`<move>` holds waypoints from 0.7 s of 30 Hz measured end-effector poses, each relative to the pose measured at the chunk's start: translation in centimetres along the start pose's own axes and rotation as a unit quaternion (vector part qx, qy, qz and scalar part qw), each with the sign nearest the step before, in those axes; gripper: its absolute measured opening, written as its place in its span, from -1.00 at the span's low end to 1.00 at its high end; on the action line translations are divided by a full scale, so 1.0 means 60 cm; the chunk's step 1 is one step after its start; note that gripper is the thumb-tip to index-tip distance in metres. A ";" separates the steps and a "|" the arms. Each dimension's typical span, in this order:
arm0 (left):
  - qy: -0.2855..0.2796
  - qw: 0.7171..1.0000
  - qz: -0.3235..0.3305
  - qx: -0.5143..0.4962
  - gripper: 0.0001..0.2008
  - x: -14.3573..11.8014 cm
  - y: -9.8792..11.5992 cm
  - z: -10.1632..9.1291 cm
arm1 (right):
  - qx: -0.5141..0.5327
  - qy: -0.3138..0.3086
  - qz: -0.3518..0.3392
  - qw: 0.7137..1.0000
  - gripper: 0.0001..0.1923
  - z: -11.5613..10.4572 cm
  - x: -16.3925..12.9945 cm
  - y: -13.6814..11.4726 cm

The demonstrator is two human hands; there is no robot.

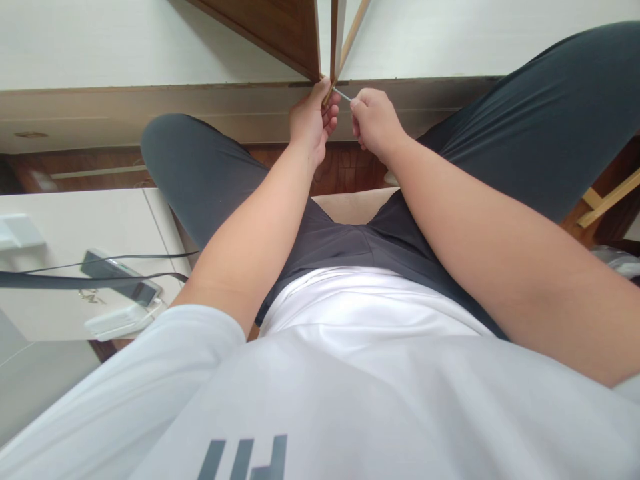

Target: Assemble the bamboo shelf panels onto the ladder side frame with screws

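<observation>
My left hand (314,120) is closed around the near end of a wooden frame (337,40), thumb on top and fingers curled underneath. This end juts a little over the edge of the pale tabletop (125,50). A dark brown wooden panel (270,30) meets the frame at a narrow angle there. My right hand (375,123) is just to the right, closed in a pinch on a thin metal rod (343,95). The rod's tip points at the wooden end beside my left fingers. Its other end is hidden in my right fist, so its exact kind does not show.
My spread knees are under the table's edge. At left, a white cabinet top (65,220) carries a phone (120,277), keys (90,295) and a white device (117,322), with black straps (95,279) crossing above. A wooden leg (610,198) stands at right.
</observation>
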State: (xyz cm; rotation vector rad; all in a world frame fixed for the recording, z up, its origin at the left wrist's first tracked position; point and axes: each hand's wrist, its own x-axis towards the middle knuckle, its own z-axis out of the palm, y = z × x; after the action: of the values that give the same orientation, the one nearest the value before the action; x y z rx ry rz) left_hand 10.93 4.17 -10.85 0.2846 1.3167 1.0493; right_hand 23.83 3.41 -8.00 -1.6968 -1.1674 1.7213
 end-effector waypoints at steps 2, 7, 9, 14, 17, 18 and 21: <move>0.002 1.000 -0.002 0.001 -0.69 -0.002 0.001 0.000 | -0.031 0.057 -0.001 0.998 -0.62 0.005 -0.001 -0.005; -0.013 1.000 -0.018 0.002 -0.68 0.001 -0.001 -0.003 | 0.034 0.030 0.074 0.996 -0.57 0.006 -0.003 -0.018; -0.006 1.000 -0.014 0.001 -0.73 0.003 -0.002 -0.004 | 0.089 -0.002 0.110 0.990 -0.55 0.002 -0.004 -0.020; 0.006 1.000 -0.001 -0.013 -0.80 0.001 -0.001 -0.003 | 0.140 -0.026 0.130 0.981 -0.55 -0.003 -0.003 -0.018; 0.019 0.999 -0.013 -0.025 -0.74 -0.003 0.001 -0.003 | 0.137 -0.021 0.108 0.984 -0.57 0.000 -0.002 -0.011; 0.022 0.999 -0.016 -0.031 -0.72 -0.005 0.002 -0.003 | 0.126 -0.011 0.094 0.987 -0.59 0.002 -0.001 -0.008; 0.018 0.999 -0.016 -0.039 -0.70 -0.007 0.004 -0.005 | 0.085 0.034 0.041 0.995 -0.60 0.008 0.004 0.002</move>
State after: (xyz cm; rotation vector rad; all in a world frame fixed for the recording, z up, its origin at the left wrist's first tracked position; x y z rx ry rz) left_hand 10.58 3.86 -10.48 0.1860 1.3064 1.0795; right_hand 23.39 3.44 -8.29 -1.7050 -0.9048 1.7441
